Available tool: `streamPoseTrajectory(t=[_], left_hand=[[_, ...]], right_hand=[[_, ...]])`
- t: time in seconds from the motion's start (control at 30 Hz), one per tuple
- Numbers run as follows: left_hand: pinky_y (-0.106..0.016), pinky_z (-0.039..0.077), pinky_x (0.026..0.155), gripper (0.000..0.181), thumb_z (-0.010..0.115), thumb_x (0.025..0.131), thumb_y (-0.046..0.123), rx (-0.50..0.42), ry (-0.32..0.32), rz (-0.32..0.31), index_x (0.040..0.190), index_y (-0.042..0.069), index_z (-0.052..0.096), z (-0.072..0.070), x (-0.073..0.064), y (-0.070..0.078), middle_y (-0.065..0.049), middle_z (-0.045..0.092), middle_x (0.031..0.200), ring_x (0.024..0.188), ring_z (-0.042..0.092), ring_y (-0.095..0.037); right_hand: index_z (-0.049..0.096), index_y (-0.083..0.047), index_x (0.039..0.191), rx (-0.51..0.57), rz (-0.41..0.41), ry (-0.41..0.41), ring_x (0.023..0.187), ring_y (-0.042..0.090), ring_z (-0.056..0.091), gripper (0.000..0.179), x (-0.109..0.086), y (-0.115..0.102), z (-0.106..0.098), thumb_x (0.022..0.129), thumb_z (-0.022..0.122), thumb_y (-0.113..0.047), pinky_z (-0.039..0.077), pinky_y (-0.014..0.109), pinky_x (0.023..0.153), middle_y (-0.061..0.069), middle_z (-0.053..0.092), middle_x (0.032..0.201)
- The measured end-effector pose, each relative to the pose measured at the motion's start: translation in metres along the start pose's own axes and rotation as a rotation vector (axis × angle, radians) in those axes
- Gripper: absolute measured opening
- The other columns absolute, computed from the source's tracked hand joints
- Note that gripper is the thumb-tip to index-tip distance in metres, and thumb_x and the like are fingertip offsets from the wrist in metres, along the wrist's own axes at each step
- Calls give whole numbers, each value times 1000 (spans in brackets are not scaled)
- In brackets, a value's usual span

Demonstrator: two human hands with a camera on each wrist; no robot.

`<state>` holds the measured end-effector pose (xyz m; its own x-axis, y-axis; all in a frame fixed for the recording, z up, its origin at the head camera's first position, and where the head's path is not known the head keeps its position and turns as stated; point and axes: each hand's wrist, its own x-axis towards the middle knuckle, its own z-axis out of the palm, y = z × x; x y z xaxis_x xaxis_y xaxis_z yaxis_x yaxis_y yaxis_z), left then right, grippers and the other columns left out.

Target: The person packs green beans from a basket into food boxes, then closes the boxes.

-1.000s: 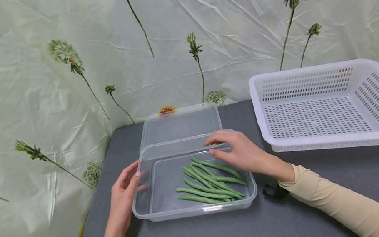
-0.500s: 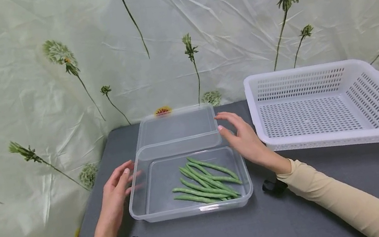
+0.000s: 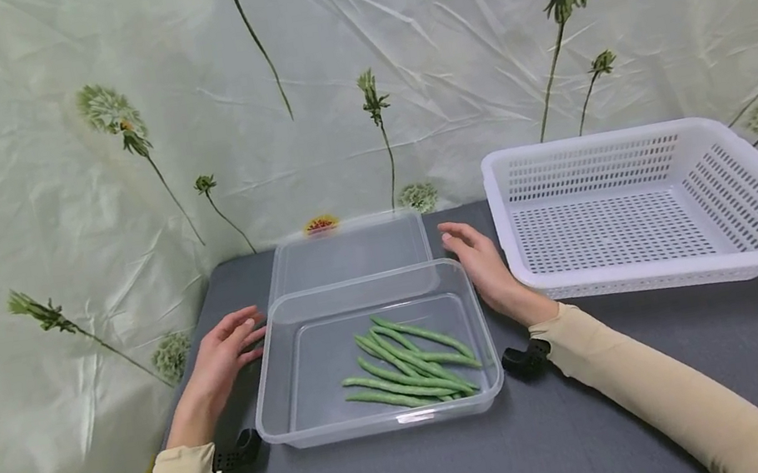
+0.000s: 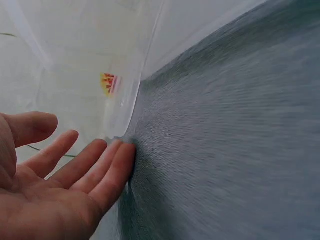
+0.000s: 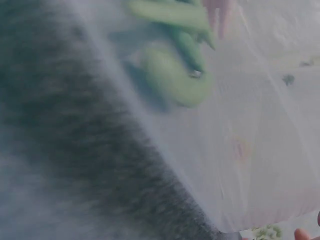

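Observation:
Several green beans (image 3: 410, 366) lie in the right half of a clear plastic container (image 3: 315, 434) on the dark grey tabletop. Just left of the container is my left hand (image 3: 221, 356), holding nothing. In the left wrist view that hand (image 4: 75, 185) has its palm showing and its fingers loosely extended near the container wall. Beyond the container's right side rests my right hand (image 3: 486, 264), fingers relaxed, nothing in it. The right wrist view shows beans (image 5: 175, 75) blurred through the container's wall. Only fingertips (image 5: 301, 234) of the right hand appear there.
Behind the container lies a clear rectangular lid (image 3: 351, 250). A white perforated basket (image 3: 614, 233) stands at the right rear, close to my right hand. A curtain with a dandelion print (image 3: 303, 148) hangs behind and left of the table.
My right hand has moved from above the container to outside its right side. My left hand has drawn slightly left and away. The beans stay where they were.

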<state>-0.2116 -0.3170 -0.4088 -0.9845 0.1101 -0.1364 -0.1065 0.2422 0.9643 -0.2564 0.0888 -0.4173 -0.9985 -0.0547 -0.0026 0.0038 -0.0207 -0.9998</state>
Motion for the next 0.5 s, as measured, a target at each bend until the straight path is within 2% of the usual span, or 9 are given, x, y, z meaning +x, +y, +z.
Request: streamPoseTrajectory(t=[0.13,0.23,0.37,0.43,0.5], left_hand=[[-24,49,90,56,44,107,24,-49,-13,-22,150,-7,26,-5,21,-2,-29,30,151,106,56,0],[-24,49,89,54,44,107,18,-108,-8,-49,150,-8,24,-7,34,-4,-26,38,146,102,58,-3],[-23,50,82,52,43,107,10,-186,-23,-79,149,-12,22,-11,49,-8,-8,57,122,93,61,-6],[-22,50,80,51,42,106,7,-213,-44,-82,148,-15,22,-11,55,-8,0,61,110,89,61,-6],[-22,50,79,49,41,106,4,-228,-71,-82,146,-17,23,-11,61,-7,3,62,103,87,61,-6]], right_hand=[[33,-2,151,140,123,-31,137,34,39,48,10,2,1,108,42,-22,37,38,108,18,30,155],[27,-2,153,242,206,-53,139,32,37,51,14,3,2,108,40,-22,37,36,109,19,27,156],[22,-1,154,302,267,-74,142,28,32,52,16,3,4,108,39,-17,32,35,112,21,26,157],[24,0,154,306,275,-76,142,27,31,51,17,3,5,108,39,-14,31,35,112,21,29,156],[25,0,153,308,270,-81,142,27,31,50,18,3,5,107,40,-12,29,36,113,20,31,155]])
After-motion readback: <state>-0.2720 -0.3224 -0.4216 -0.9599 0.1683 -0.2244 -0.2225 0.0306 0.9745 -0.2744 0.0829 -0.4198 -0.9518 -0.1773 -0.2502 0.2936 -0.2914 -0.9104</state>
